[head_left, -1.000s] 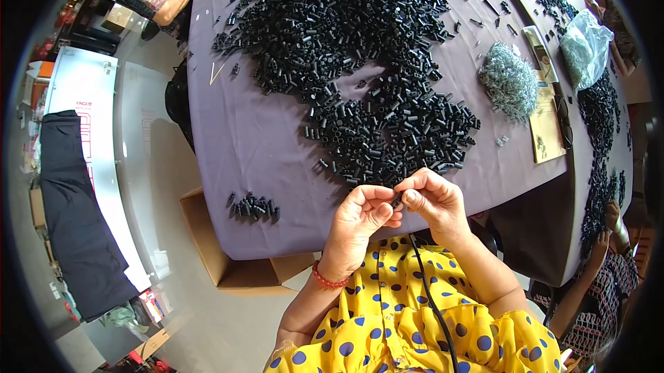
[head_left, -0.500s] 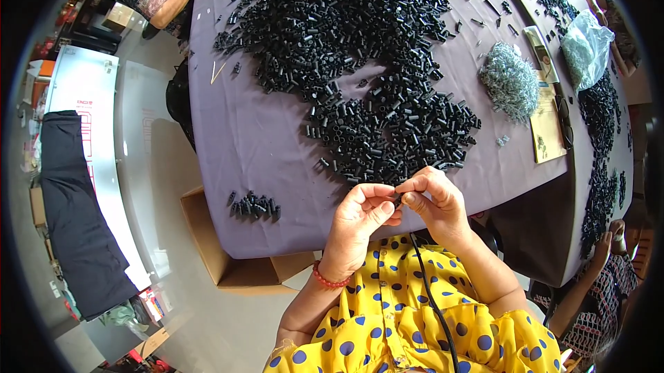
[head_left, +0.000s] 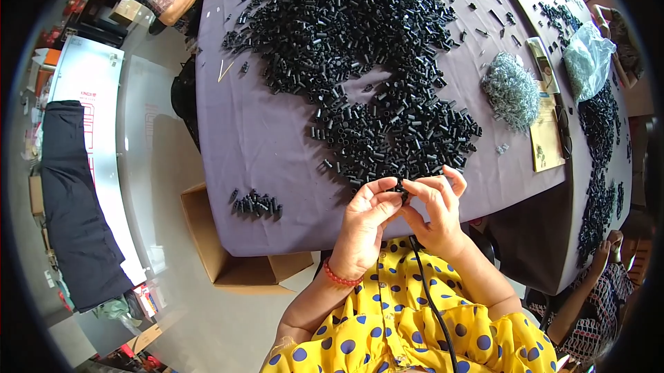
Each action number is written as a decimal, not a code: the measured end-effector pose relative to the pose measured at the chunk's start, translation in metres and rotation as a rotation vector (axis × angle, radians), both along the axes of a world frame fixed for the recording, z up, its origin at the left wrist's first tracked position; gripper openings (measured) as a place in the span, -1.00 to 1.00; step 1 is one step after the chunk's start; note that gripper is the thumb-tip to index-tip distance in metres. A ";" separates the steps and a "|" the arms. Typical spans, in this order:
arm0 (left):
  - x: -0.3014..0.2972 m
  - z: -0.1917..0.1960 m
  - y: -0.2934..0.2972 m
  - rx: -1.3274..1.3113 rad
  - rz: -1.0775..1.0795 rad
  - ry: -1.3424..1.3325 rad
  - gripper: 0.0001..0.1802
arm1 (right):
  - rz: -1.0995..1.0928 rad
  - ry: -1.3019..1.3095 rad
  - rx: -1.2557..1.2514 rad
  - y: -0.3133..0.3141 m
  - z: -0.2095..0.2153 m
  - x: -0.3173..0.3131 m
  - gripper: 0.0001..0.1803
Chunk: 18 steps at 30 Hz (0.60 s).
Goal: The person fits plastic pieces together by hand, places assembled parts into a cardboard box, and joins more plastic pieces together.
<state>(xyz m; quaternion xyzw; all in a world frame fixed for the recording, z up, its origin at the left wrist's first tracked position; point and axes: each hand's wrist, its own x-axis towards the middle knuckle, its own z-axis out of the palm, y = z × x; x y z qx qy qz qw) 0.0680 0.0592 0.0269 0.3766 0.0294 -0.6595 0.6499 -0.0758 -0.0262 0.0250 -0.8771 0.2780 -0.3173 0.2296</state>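
Both the left hand [head_left: 365, 224] and the right hand [head_left: 434, 215] pinch what seems one small black plastic tube [head_left: 400, 189] in their fingers above the purple-covered counter [head_left: 277, 138].

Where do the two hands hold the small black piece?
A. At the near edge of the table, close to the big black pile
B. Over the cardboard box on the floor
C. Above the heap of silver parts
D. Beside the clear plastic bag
A: the left hand and right hand pinch the small black piece together at the near edge of the table, just below the big black pile.

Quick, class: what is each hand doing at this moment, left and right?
Left hand: fingers closed, pinching a small black part.
Right hand: fingertips closed on the same small black part, other fingers spread.
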 end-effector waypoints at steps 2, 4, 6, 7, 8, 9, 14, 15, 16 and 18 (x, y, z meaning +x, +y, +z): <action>-0.001 0.000 0.000 0.012 0.002 0.006 -0.66 | -0.007 0.003 -0.026 0.000 0.000 0.001 -0.44; -0.003 0.000 -0.001 0.025 0.005 0.010 -0.66 | -0.013 0.005 -0.051 0.001 -0.002 0.001 -0.44; -0.004 -0.001 -0.001 0.011 0.012 -0.001 -0.65 | -0.022 0.001 -0.077 0.000 -0.006 0.000 -0.45; -0.003 -0.001 -0.001 0.010 0.012 -0.001 -0.65 | -0.022 0.001 -0.078 0.001 -0.007 0.000 -0.45; -0.003 -0.002 -0.001 0.002 0.012 -0.001 -0.65 | -0.033 0.000 -0.093 0.002 -0.007 0.001 -0.46; -0.002 -0.002 -0.001 -0.006 0.013 -0.001 -0.65 | -0.043 0.000 -0.108 0.002 -0.007 0.002 -0.47; 0.001 -0.003 -0.004 -0.001 -0.024 -0.055 -0.65 | -0.030 -0.026 -0.035 0.000 -0.002 0.002 -0.50; 0.002 -0.004 -0.005 -0.013 -0.046 -0.069 -0.65 | -0.018 -0.026 -0.027 -0.001 -0.001 0.002 -0.51; 0.003 -0.004 -0.005 -0.012 -0.044 -0.070 -0.65 | -0.016 -0.027 -0.027 -0.001 0.000 0.002 -0.51; 0.005 -0.004 -0.006 -0.012 -0.069 -0.063 -0.64 | 0.018 0.019 -0.010 -0.003 0.002 0.001 -0.49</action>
